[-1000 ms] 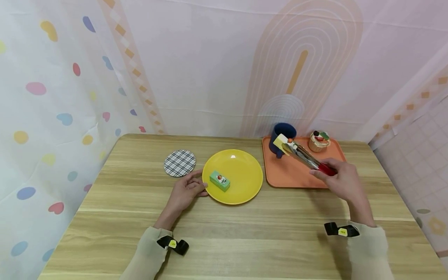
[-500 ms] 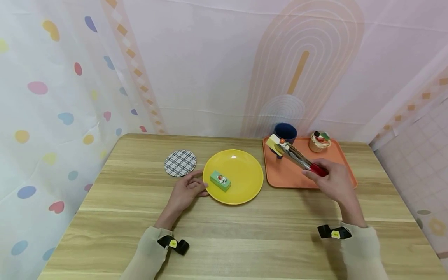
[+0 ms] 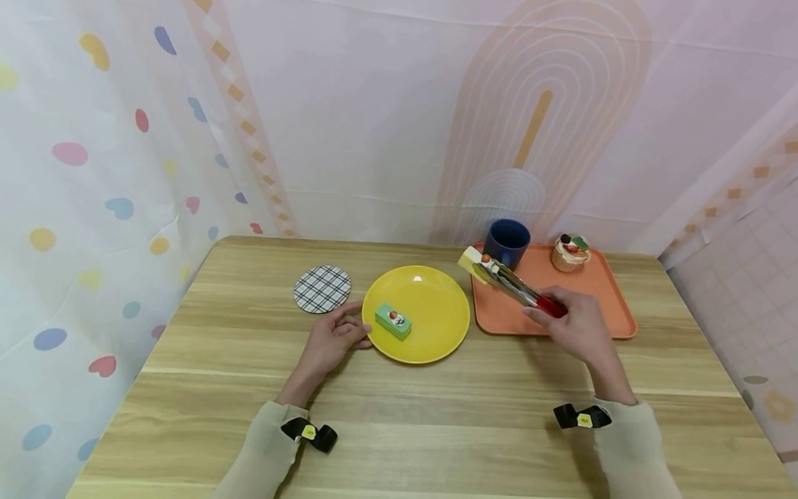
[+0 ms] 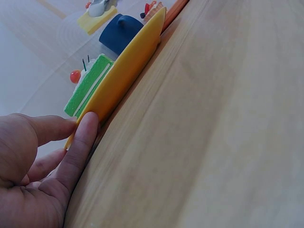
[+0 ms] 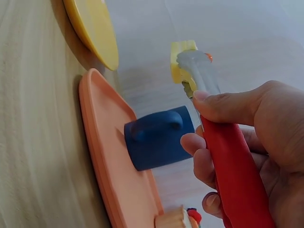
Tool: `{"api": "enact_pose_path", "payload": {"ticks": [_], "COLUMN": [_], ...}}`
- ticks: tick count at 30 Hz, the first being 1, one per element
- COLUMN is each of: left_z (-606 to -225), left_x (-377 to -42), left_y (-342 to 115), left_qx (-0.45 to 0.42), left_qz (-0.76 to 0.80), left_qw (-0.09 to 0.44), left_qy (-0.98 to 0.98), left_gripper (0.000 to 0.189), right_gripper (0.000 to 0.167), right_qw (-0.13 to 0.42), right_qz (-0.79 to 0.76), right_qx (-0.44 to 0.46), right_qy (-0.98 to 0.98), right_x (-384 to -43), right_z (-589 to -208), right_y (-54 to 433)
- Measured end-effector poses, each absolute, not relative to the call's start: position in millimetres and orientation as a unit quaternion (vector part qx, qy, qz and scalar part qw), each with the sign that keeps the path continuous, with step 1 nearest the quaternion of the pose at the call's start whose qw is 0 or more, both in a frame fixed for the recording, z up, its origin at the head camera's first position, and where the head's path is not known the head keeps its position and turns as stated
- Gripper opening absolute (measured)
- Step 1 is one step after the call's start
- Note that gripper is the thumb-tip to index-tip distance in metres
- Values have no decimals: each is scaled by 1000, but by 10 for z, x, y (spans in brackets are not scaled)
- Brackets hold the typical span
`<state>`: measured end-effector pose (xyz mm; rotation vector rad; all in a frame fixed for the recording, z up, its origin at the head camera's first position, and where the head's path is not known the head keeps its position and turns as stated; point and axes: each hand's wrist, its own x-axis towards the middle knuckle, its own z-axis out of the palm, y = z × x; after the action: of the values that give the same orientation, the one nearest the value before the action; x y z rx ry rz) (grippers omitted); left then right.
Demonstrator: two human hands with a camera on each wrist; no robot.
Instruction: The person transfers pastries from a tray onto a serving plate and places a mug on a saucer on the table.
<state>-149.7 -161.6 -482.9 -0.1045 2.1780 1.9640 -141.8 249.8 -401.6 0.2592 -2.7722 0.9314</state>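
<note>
My right hand (image 3: 576, 324) grips red-handled metal tongs (image 5: 235, 166) above the orange tray (image 3: 517, 320). Between the tong tips is a yellow slice of cake (image 3: 472, 262) with an orange-red ball on top, held in the air near the tray's left edge. With thumb and fingers, my left hand (image 3: 333, 341) pinches the left rim of the yellow plate (image 3: 436, 312). On that plate, towards its left side, lies a green cake slice (image 3: 393, 321) with a red ball and white topping. In the left wrist view the thumb (image 4: 84, 137) presses the rim from below.
A dark blue mug (image 3: 508, 241) stands at the back left of the tray, beneath and behind the tongs. A fruit-topped cupcake (image 3: 570, 254) sits at its back right. Left of the plate lies a round checked coaster (image 3: 322, 289). A patterned cloth backdrop (image 3: 374, 138) hangs behind the table.
My right hand has moved left, carrying the tongs and the yellow cake slice from in front of the mug to the tray's left edge. My left hand stays on the plate rim.
</note>
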Motion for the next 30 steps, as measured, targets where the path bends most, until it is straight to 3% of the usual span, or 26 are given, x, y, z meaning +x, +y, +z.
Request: {"api": "enact_pose_path", "payload": {"ticks": [30], "left_z": [-4871], "left_x": [-1517], "left_y": [-1634], "left_qx": [-21], "left_qz": [675], "left_qw": [107], "left_qy": [730], "left_gripper": [55], "right_gripper": [27], "right_qw": [62], "right_qz": [320], "right_qx": [103], "right_qy": [-940], "right_x": [-1407], "right_z": [-4208], "right_y": [2099]}}
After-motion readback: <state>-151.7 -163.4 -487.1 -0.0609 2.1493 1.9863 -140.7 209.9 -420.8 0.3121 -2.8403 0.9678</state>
